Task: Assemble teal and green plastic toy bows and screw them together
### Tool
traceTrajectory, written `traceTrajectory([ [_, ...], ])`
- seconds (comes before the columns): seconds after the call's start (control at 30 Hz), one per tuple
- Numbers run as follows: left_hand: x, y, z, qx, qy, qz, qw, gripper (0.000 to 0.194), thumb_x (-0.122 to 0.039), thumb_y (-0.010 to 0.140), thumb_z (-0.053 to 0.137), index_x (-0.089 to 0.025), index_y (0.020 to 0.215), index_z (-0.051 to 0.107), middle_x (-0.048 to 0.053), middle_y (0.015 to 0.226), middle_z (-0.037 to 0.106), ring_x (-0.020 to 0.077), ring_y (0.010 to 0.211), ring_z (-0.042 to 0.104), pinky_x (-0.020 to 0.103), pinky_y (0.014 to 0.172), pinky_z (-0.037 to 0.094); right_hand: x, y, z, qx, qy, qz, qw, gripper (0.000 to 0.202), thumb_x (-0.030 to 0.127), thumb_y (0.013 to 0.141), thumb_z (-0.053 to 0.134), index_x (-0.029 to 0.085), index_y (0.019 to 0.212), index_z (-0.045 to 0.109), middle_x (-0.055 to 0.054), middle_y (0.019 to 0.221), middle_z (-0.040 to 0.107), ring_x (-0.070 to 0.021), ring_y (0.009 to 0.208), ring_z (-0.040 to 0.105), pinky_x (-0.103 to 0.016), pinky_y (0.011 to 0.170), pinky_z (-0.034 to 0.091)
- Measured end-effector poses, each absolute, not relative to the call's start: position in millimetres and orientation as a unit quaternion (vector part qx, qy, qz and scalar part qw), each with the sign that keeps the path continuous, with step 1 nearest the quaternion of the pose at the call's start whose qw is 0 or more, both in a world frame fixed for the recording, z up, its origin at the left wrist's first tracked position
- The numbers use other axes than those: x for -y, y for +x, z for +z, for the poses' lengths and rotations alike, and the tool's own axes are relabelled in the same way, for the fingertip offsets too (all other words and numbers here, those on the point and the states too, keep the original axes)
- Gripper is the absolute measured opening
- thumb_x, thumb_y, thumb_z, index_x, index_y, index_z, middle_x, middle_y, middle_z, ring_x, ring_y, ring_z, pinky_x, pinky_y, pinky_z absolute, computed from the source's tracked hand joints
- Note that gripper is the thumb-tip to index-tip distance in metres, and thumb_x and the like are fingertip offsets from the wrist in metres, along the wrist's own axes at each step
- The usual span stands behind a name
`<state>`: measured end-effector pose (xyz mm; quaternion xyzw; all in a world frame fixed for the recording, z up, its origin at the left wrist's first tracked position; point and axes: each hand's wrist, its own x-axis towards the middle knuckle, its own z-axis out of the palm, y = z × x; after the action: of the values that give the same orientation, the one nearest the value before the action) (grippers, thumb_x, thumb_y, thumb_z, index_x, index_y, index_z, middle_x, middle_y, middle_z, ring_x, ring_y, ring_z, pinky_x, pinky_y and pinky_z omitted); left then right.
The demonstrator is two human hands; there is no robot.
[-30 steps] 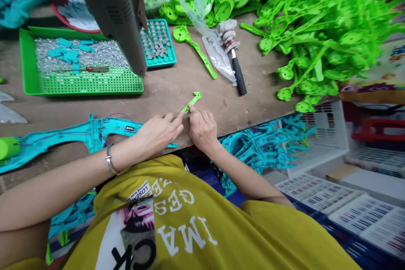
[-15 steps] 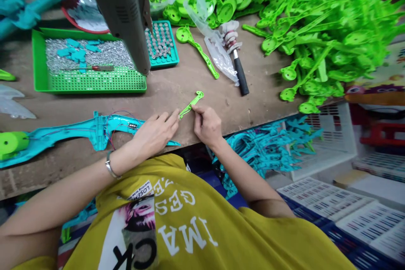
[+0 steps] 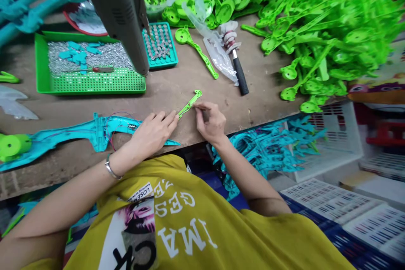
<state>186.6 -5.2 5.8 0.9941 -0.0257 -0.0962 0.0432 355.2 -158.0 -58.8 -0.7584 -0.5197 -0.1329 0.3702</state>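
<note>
My left hand [image 3: 154, 133] lies palm down over the near end of a slim lime-green plastic arm [image 3: 189, 104], holding it against the table; that end is hidden under the fingers. The arm's hooked far end points away to the right. Close beside its middle, my right hand [image 3: 212, 121] has thumb and index finger bent together, and whatever is between them is too small to make out. Under my left hand and wrist runs a turquoise plastic bow-shaped shell [image 3: 63, 137] with thin wires, a metal spring and a green round piece [image 3: 14, 147] at its left end.
A grey power screwdriver [image 3: 122, 17] hangs above a green tray [image 3: 90, 84] of screws. Behind it is a turquoise tray [image 3: 175, 57] of small round parts. A black-handled hammer [image 3: 241, 76] and another green arm [image 3: 201, 55] lie ahead. Green parts [image 3: 316, 38] are heaped right.
My right hand has shifted slightly right, its index finger straighter and the thumb lower. My left hand and the green arm stay almost in place; the view has shifted a little.
</note>
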Motion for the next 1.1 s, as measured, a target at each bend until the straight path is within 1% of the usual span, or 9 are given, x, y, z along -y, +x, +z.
traceTrajectory([
  [0.17, 2, 186, 6, 0.033, 0.994, -0.093, 0.036, 0.051, -0.010, 0.099, 0.035, -0.008, 0.149, 0.042, 0.012, 0.153, 0.049, 0.0270, 0.112, 0.054, 0.040, 0.085, 0.047, 152, 370, -61, 0.569, -0.744, -0.111, 0.333, 0.016, 0.016, 0.095, 0.055, 0.022, 0.109, 0.056, -0.006, 0.097, 0.075, -0.0187, 0.092, 0.074, -0.034, 0.082, 0.062],
  [0.3, 2, 186, 7, 0.031, 0.993, -0.101, 0.046, 0.051, -0.011, 0.100, 0.034, -0.008, 0.150, 0.042, 0.012, 0.152, 0.050, 0.0269, 0.114, 0.054, 0.040, 0.085, 0.047, 150, 377, -64, 0.588, -0.734, -0.102, 0.323, 0.015, 0.018, 0.094, 0.057, 0.022, 0.108, 0.056, -0.005, 0.094, 0.075, -0.0182, 0.087, 0.074, -0.032, 0.079, 0.061],
  [0.47, 2, 186, 6, 0.023, 0.992, -0.099, 0.070, 0.050, -0.011, 0.099, 0.035, -0.010, 0.149, 0.044, 0.013, 0.152, 0.050, 0.0271, 0.117, 0.053, 0.041, 0.087, 0.047, 150, 382, -66, 0.592, -0.732, -0.066, 0.331, 0.013, 0.019, 0.094, 0.056, 0.023, 0.107, 0.059, -0.005, 0.093, 0.076, -0.0179, 0.085, 0.074, -0.031, 0.080, 0.060],
  [0.7, 0, 186, 5, 0.028, 0.992, -0.101, 0.072, 0.051, -0.010, 0.099, 0.033, -0.009, 0.149, 0.043, 0.013, 0.151, 0.051, 0.0270, 0.117, 0.053, 0.040, 0.088, 0.047, 151, 392, -67, 0.641, -0.703, -0.081, 0.296, 0.014, 0.017, 0.095, 0.054, 0.022, 0.105, 0.061, -0.005, 0.091, 0.077, -0.0178, 0.083, 0.074, -0.033, 0.077, 0.061],
  [0.9, 0, 186, 4, 0.020, 0.991, -0.099, 0.082, 0.051, -0.010, 0.099, 0.035, -0.012, 0.149, 0.045, 0.013, 0.151, 0.051, 0.0265, 0.118, 0.053, 0.040, 0.090, 0.047, 153, 398, -67, 0.657, -0.710, -0.032, 0.253, 0.019, 0.017, 0.097, 0.048, 0.022, 0.107, 0.064, -0.007, 0.093, 0.076, -0.0184, 0.086, 0.074, -0.035, 0.079, 0.060],
  [0.97, 1, 186, 2, 0.020, 0.992, -0.095, 0.080, 0.051, -0.010, 0.099, 0.035, -0.013, 0.148, 0.045, 0.012, 0.151, 0.051, 0.0263, 0.117, 0.053, 0.040, 0.090, 0.047, 153, 397, -67, 0.657, -0.709, -0.034, 0.254, 0.019, 0.017, 0.097, 0.049, 0.022, 0.107, 0.064, -0.007, 0.092, 0.076, -0.0182, 0.085, 0.074, -0.034, 0.079, 0.060],
  [1.1, 1, 185, 1, 0.020, 0.994, -0.084, 0.072, 0.051, -0.010, 0.099, 0.034, -0.013, 0.148, 0.046, 0.011, 0.150, 0.052, 0.0265, 0.115, 0.053, 0.040, 0.089, 0.047, 153, 394, -68, 0.649, -0.703, -0.048, 0.286, 0.018, 0.016, 0.097, 0.050, 0.022, 0.106, 0.063, -0.006, 0.096, 0.077, -0.0173, 0.090, 0.075, -0.032, 0.080, 0.061],
])
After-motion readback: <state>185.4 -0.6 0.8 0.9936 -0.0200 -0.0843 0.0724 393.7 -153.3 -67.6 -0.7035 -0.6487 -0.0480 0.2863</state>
